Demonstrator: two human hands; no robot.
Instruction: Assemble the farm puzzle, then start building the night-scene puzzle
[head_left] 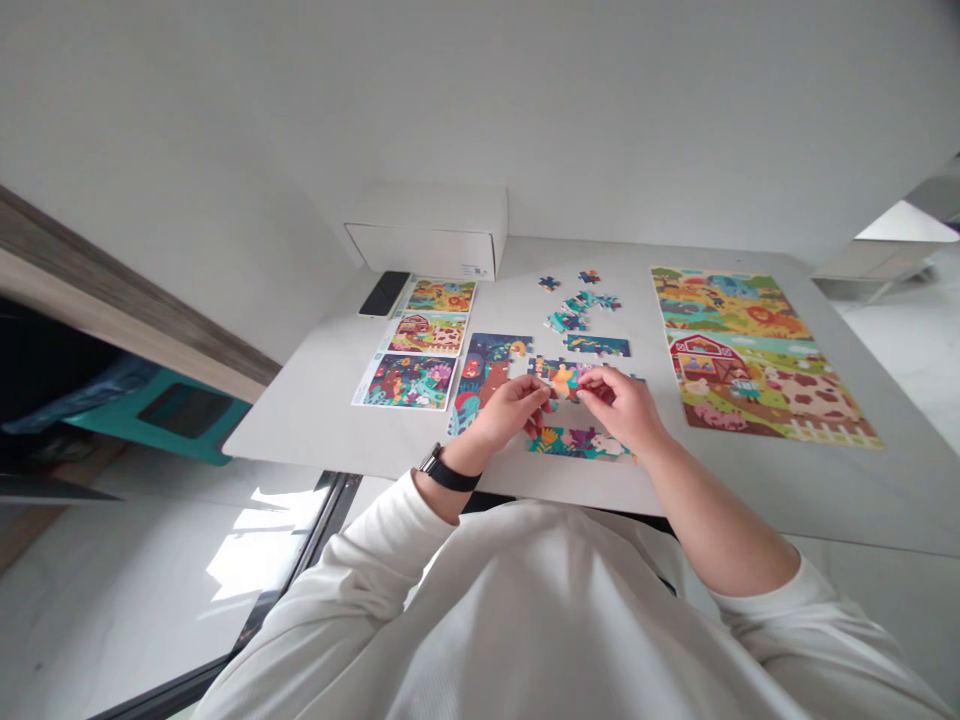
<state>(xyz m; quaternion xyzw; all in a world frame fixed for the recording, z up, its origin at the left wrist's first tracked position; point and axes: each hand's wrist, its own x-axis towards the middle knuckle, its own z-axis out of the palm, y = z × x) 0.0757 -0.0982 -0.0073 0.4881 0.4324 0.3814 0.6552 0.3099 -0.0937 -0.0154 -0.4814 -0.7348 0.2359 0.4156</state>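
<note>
My left hand [514, 412], a dark watch [450, 470] on its wrist, is closed over the middle of a partly joined jigsaw puzzle [480, 370]. What its pinched fingers hold, if anything, blends into the printed pieces below. Close on the other side, my right hand [619, 405] pinches a small puzzle piece between thumb and forefinger, mostly hidden by the fingers. Between the hands shows a joined puzzle section [559, 372] with an orange figure. A flowered lower strip [577, 441] lies under them, and a separate dark blue joined strip [598, 345] lies just beyond.
Loose puzzle pieces [589, 302] lie farther back, with two dark ones behind them. Two finished pictures [765, 350] lie at right. At left are a reference sheet [412, 380], a black phone [385, 294] and a white box [427, 245] against the wall.
</note>
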